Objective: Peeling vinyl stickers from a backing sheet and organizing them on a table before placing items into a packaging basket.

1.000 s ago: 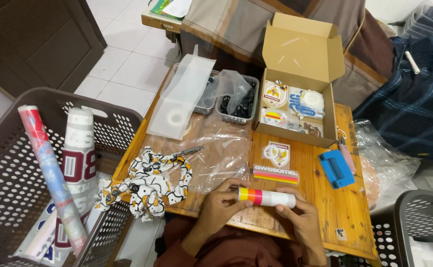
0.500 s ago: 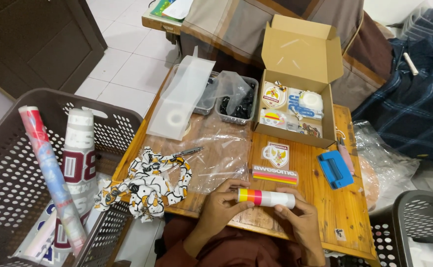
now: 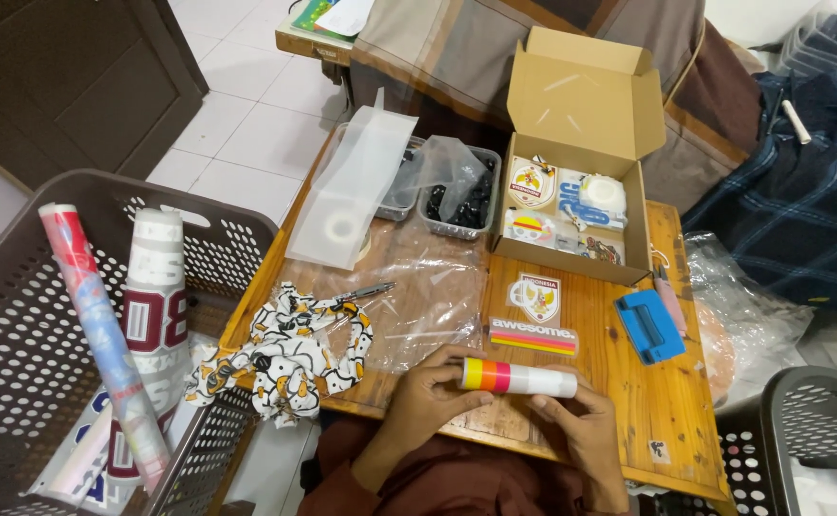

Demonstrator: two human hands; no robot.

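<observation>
As held crosswise: rolled sticker (image 3: 519, 377), striped end left.

Wooden table (image 3: 629, 401) (stickers (image 3: 534, 315), punch (image 3: 650, 326))

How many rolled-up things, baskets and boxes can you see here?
Rolled-up things: 3 (small striped roll held by left hand and right hand, two big rolls in a basket)
Baskets: 2 (brown, dark grey)
Cardboard boxes: 1 (open)
Total: 6
</observation>
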